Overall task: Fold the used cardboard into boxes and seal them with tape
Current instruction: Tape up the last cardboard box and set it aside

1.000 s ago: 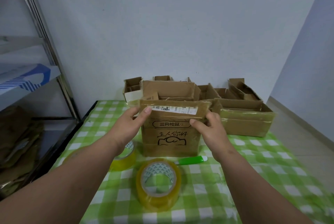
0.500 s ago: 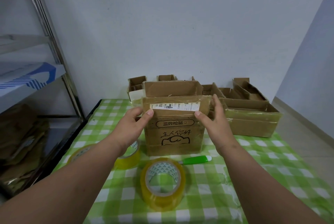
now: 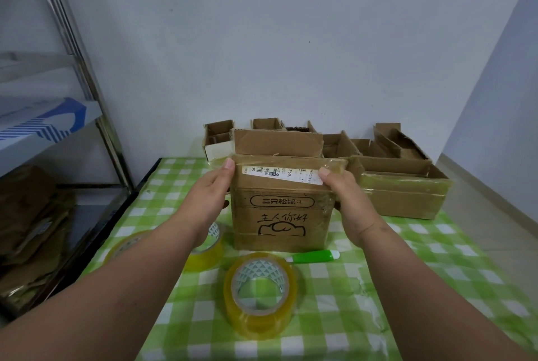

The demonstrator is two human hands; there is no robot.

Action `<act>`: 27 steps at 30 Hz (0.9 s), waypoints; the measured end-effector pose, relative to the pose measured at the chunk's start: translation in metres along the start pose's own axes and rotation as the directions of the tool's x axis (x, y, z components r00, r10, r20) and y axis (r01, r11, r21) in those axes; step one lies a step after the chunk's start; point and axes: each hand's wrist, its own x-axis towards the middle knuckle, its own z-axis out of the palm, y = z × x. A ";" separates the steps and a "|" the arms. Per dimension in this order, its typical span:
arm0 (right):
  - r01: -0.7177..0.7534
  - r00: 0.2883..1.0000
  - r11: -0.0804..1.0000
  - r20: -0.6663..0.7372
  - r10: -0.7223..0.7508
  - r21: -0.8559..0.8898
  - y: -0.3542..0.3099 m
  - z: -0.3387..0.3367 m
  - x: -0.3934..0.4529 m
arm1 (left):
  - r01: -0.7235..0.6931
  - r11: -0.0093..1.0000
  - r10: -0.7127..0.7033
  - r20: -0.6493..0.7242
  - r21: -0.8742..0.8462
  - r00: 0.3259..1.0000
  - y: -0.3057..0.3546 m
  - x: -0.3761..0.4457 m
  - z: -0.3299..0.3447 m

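A brown cardboard box (image 3: 281,215) with black printed characters stands upright on the green checked tablecloth. Its near top flap, bearing a white label, is folded down toward me; the far flap stands up. My left hand (image 3: 209,194) grips the box's left top corner, thumb on the flap edge. My right hand (image 3: 348,200) grips the right top corner, thumb on the label's end. A roll of clear yellowish tape (image 3: 260,291) lies in front of the box. Two more rolls, one (image 3: 205,247) and another (image 3: 128,244), sit partly under my left forearm.
A green-handled cutter (image 3: 314,256) lies just before the box. Several open cardboard boxes (image 3: 401,192) line the wall behind and to the right. A metal shelf rack (image 3: 87,93) with flattened cardboard stands at the left. The table edge (image 3: 145,177) runs along the left.
The right hand moved from the upright side flap down to the box's right top corner. The near flap now lies folded lower over the front, and the left thumb shifted onto its edge.
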 end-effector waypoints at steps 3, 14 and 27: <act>0.017 0.999 1.000 -0.035 -0.017 0.010 0.001 0.003 0.000 | 0.025 0.999 -0.027 -0.046 -0.040 0.999 0.002 0.002 0.002; 0.052 0.995 0.997 -0.084 -0.048 0.050 0.007 0.001 0.011 | -0.049 0.999 0.049 -0.040 0.006 0.998 -0.002 0.012 -0.002; 0.071 0.997 0.957 0.037 -0.063 -0.280 -0.014 -0.002 0.021 | -0.201 0.901 0.193 0.059 0.384 0.979 0.013 0.031 0.013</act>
